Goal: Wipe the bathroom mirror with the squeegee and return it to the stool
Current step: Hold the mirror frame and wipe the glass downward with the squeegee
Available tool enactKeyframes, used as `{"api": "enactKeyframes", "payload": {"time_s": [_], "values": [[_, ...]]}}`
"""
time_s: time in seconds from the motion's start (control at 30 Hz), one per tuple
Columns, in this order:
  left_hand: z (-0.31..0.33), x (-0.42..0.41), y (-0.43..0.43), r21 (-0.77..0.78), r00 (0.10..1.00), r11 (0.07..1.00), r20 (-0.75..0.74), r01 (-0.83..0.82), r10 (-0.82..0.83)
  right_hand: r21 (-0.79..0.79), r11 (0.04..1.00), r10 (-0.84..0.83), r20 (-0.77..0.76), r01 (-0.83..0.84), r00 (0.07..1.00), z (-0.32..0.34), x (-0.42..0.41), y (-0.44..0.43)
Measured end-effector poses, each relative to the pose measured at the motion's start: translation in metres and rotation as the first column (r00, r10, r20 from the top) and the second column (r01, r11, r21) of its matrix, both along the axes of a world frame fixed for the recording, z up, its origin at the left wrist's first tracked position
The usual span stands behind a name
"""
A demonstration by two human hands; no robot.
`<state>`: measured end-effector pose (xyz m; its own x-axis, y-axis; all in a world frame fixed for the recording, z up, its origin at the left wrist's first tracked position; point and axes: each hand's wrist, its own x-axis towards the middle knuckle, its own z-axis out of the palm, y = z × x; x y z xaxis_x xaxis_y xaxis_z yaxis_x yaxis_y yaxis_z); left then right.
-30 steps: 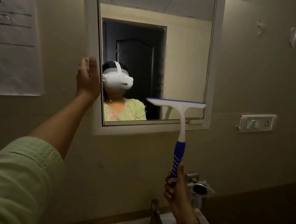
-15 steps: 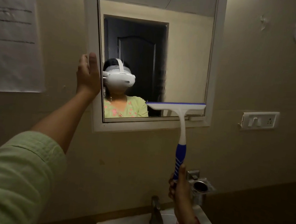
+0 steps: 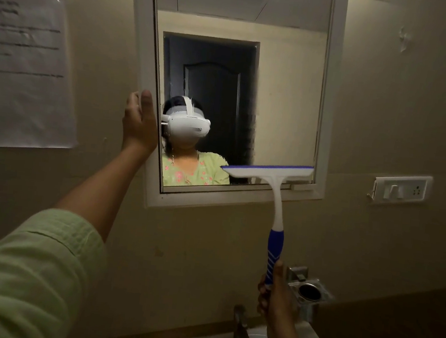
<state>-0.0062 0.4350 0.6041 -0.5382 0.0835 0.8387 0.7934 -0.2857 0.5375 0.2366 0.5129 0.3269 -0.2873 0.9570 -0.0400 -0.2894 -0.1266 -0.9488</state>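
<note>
- The white-framed rectangular wall mirror [image 3: 283, 93] is showing clear glass above the blade; the lower frame edge is lying just beneath it.
- The white plastic squeegee with blue ribbed handle [image 3: 278, 201] is resting its blade low right on the glass.
- The right hand [image 3: 276, 296] is gripping the handle, fingers curled closed.
- The left hand [image 3: 139, 120] is lying flat, fingers together, against the left frame.
</note>
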Motion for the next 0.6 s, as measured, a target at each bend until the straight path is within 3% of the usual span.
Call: {"api": "enactKeyframes", "payload": {"time_s": [0.4, 0.6], "values": [[-0.001, -0.005, 0.002, -0.008, 1.000, 1.000, -0.005, 0.005, -0.005, -0.006, 0.999, -0.047, 0.028, 0.047, 0.999, -0.015, 0.006, -0.005], [-0.001, -0.005, 0.003, -0.009, 1.000, 1.000, -0.001, 0.013, -0.013, 0.018, 1.000, 0.026, -0.025, -0.026, 0.999, 0.002, 0.006, 0.003]]}}
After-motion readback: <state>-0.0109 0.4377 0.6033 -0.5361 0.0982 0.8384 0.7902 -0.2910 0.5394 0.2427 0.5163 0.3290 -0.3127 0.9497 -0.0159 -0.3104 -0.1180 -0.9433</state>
